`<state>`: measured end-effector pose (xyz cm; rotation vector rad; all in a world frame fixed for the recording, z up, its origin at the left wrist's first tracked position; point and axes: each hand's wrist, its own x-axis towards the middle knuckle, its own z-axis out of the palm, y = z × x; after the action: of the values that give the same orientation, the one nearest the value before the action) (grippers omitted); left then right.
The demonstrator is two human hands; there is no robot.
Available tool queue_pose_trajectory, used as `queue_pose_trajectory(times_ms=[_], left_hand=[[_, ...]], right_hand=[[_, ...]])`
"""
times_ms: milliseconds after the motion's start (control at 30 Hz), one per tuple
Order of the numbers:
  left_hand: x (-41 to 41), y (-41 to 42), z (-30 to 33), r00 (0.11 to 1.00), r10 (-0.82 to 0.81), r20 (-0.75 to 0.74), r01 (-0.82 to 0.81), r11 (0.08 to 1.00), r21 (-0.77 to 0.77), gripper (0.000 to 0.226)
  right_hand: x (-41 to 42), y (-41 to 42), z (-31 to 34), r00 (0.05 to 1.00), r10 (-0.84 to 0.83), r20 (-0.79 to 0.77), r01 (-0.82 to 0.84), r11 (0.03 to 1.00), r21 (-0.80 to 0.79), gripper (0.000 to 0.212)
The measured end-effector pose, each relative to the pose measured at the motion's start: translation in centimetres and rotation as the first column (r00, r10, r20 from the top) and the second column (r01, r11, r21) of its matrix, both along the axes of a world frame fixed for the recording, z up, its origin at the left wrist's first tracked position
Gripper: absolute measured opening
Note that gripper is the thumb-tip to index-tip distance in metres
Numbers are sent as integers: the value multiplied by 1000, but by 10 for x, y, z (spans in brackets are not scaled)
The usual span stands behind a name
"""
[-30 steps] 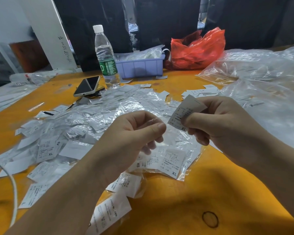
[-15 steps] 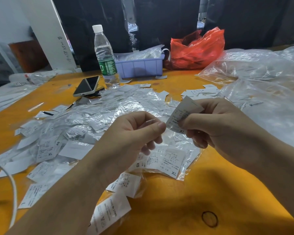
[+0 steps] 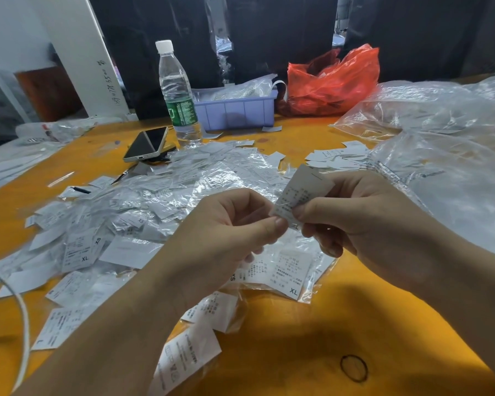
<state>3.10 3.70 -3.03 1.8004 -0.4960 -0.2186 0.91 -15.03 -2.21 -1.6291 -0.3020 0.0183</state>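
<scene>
The label (image 3: 299, 192) carries print too small to read, and the right hand's (image 3: 357, 224) thumb covers its lower end. What the left hand (image 3: 223, 238) pinches beside it cannot be told. Both forearms run off the bottom edge. The side edges cut the white cable (image 3: 27, 332) and the clear bags (image 3: 455, 167).

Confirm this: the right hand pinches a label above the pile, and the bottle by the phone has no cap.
Wrong on the cap: the head view shows the bottle by the phone with its white cap on. The right hand does pinch a label above the pile.
</scene>
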Motion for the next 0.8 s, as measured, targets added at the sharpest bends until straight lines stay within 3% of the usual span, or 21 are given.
queue_pose_trajectory(times_ms=[567, 667, 800], left_hand=[[1, -1, 1, 997, 32, -74, -34, 999, -24, 19], [0, -1, 1, 996, 52, -73, -57, 997, -59, 20], [0, 0, 2, 997, 57, -58, -62, 994, -95, 21]], right_hand=[[4, -3, -8, 999, 29, -41, -28, 999, 31, 12], [5, -5, -8, 1000, -14, -7, 14, 998, 55, 12], [3, -10, 0, 984, -96, 150, 99, 995, -8, 11]])
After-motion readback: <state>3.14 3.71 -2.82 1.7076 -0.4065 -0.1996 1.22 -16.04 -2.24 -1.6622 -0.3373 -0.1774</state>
